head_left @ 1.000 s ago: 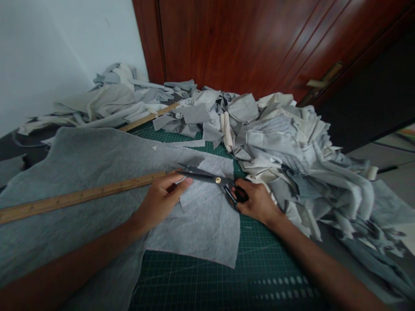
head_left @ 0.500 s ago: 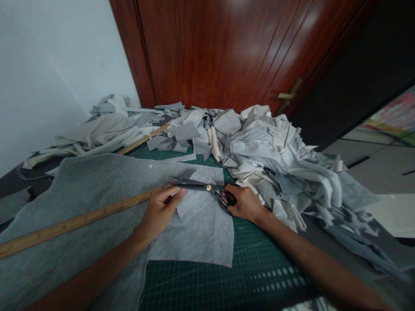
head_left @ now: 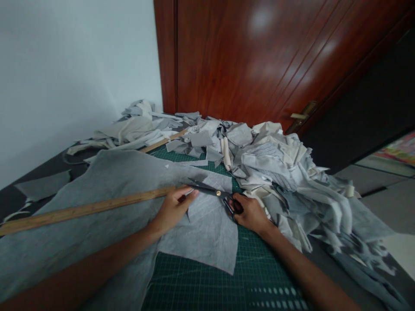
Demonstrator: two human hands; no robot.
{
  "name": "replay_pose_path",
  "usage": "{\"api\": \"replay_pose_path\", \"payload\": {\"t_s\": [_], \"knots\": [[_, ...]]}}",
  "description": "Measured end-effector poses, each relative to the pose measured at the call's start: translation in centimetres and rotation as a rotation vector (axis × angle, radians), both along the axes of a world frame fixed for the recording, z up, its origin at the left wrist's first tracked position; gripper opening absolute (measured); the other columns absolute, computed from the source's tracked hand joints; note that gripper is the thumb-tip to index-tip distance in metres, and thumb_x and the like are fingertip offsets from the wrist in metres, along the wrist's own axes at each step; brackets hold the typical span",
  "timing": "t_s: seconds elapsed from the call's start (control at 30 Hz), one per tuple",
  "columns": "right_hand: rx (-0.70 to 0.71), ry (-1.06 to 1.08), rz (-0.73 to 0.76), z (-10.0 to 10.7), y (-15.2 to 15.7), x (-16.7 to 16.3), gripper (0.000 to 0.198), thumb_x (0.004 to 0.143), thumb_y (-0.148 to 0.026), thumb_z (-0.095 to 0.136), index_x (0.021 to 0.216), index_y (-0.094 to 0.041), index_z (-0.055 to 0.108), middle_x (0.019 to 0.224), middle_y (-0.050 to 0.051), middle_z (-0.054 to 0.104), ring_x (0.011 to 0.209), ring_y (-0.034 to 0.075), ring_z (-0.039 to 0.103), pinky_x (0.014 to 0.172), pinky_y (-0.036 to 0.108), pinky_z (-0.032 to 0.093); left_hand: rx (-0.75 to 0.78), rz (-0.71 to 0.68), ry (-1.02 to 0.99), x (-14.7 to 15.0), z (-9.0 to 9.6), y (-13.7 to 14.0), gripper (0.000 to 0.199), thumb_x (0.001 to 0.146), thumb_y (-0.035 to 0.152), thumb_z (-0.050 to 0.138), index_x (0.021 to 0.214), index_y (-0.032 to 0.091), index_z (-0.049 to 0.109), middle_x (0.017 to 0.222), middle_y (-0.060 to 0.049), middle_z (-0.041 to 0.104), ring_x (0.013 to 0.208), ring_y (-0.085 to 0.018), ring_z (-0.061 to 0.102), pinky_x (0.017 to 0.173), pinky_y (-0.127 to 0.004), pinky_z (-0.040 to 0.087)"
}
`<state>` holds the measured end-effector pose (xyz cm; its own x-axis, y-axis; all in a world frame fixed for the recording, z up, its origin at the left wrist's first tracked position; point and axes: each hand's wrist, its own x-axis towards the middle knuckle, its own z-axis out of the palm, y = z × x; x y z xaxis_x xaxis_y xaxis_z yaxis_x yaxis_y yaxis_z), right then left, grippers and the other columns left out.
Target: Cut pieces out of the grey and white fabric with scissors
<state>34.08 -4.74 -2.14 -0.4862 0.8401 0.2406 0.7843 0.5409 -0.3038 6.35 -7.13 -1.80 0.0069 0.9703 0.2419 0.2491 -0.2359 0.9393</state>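
Observation:
My right hand is wrapped round the handles of black scissors, whose slightly parted blades point left. Below the blades lies a small grey fabric piece, on top of a large grey cloth. My left hand pinches the edge of the small piece near the blade tips, thumb against fingers. Part of that piece is hidden by the scissors and fingers. Beside my left hand, a wooden ruler runs leftward across the large cloth.
A green cutting mat lies under the cloth. Heaped fabric scraps fill the right and back of the table, and more folded cloth sits at the back left. Behind stands a brown wooden door.
The head view has turned a little, so everything appears shifted right and tilted. My hands, the scissors and the small piece keep nearly the same places on the cloth.

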Motion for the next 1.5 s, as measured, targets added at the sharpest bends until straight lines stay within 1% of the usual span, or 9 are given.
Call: {"api": "replay_pose_path", "payload": {"t_s": [0.1,0.2,0.4,0.6,0.8,0.93,1.1,1.37,1.5], "knots": [[0.005,-0.016,0.01,0.1,-0.1,-0.1,0.009,0.077,-0.016,0.057,0.082,-0.023,0.054,0.068,-0.001,0.061,0.058,0.015,0.055,0.056,0.025,0.033,-0.012,0.002,-0.048,0.1,-0.3,0.0,0.028,0.089,0.041,0.063,0.087,0.015,0.076,0.082,-0.003,0.071,0.066,-0.013,0.055,0.06,-0.025,0.043],[-0.009,-0.006,0.001,0.1,-0.1,-0.2,0.01,0.076,-0.017,0.056,0.083,-0.023,0.052,0.065,-0.002,0.06,0.057,0.016,0.056,0.056,0.025,0.035,0.013,-0.021,-0.073,0.2,-0.5,0.0,0.027,0.091,0.039,0.062,0.088,0.016,0.076,0.081,-0.003,0.071,0.073,-0.015,0.06,0.067,-0.026,0.047],[-0.011,0.013,-0.009,0.0,-0.2,-0.4,0.007,0.077,-0.018,0.056,0.083,-0.023,0.055,0.064,-0.001,0.062,0.056,0.017,0.058,0.056,0.025,0.036,0.032,-0.034,-0.109,0.2,-0.7,0.1,0.029,0.092,0.038,0.062,0.079,0.015,0.073,0.08,-0.003,0.069,0.076,-0.015,0.06,0.071,-0.027,0.049],[-0.019,0.02,-0.014,-0.4,0.0,-0.3,0.017,0.069,-0.014,0.057,0.084,-0.022,0.055,0.067,-0.002,0.06,0.059,0.015,0.054,0.057,0.024,0.031,-0.04,-0.001,-0.123,0.2,-0.4,0.1,0.028,0.089,0.041,0.064,0.086,0.016,0.077,0.088,-0.005,0.074,0.082,-0.019,0.063,0.078,-0.03,0.05],[-0.038,0.054,0.0,-0.4,0.1,-0.3,0.008,0.076,-0.017,0.056,0.082,-0.022,0.053,0.066,-0.002,0.056,0.056,0.014,0.049,0.056,0.024,0.028,-0.118,0.06,-0.062,0.0,-0.3,-0.1,0.04,0.085,0.049,0.065,0.097,0.014,0.08,0.081,-0.004,0.071,0.067,-0.015,0.053,0.061,-0.026,0.042],[-0.046,0.054,0.005,-0.4,0.2,-0.3,0.008,0.078,-0.018,0.057,0.083,-0.022,0.054,0.069,-0.001,0.059,0.058,0.014,0.051,0.057,0.024,0.029,-0.115,0.047,-0.057,0.0,-0.1,-0.2,0.04,0.084,0.051,0.063,0.09,0.014,0.078,0.068,0.0,0.061,0.058,-0.012,0.042,0.054,-0.024,0.034],[-0.027,0.044,0.003,-0.5,0.1,-0.3,0.008,0.078,-0.018,0.058,0.084,-0.022,0.054,0.073,0.0,0.063,0.06,0.015,0.054,0.058,0.025,0.031,-0.107,0.012,-0.054,0.0,0.4,-0.2,0.038,0.086,0.05,0.062,0.074,0.015,0.07,0.061,0.003,0.049,0.057,-0.011,0.038,0.053,-0.023,0.032],[0.044,0.007,-0.016,-0.6,-0.1,-0.5,0.01,0.078,-0.016,0.057,0.086,-0.021,0.057,0.076,0.002,0.067,0.061,0.016,0.058,0.057,0.026,0.031,-0.125,0.021,-0.06,0.0,0.3,-0.2,0.038,0.085,0.05,0.062,0.079,0.014,0.072,0.068,0.001,0.056,0.064,-0.014,0.047,0.06,-0.025,0.038],[0.077,0.005,-0.01,-0.6,-0.2,-0.5,0.012,0.077,-0.015,0.057,0.087,-0.022,0.057,0.076,0.002,0.068,0.063,0.017,0.061,0.058,0.027,0.031,-0.138,0.03,-0.066,-0.1,0.0,-0.1,0.038,0.083,0.052,0.063,0.076,0.015,0.07,0.067,0.001,0.054,0.061,-0.013,0.044,0.056,-0.024,0.035]]}}
